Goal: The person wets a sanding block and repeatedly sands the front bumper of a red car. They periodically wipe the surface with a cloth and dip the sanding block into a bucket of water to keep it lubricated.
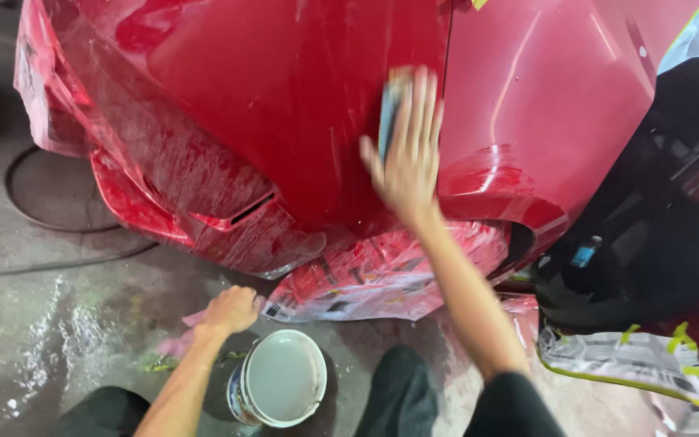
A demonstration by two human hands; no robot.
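A wet red car body panel (285, 97) fills the upper view. My right hand (408, 154) is raised flat against it, pressing a thin blue sanding block (388, 113) to the panel near a vertical seam. My left hand (230, 310) rests low by the wet floor, fingers closed on a pink cloth (178, 340). A white bucket (281, 380) of cloudy water stands between my knees, just right of the left hand.
Clear plastic sheeting and printed paper (382, 279) mask the lower bumper. A dark wheel arch (657, 243) with yellow tape and masked trim sits at right. The grey concrete floor (34, 324) is wet; a round drain cover (50, 190) and a hose lie at left.
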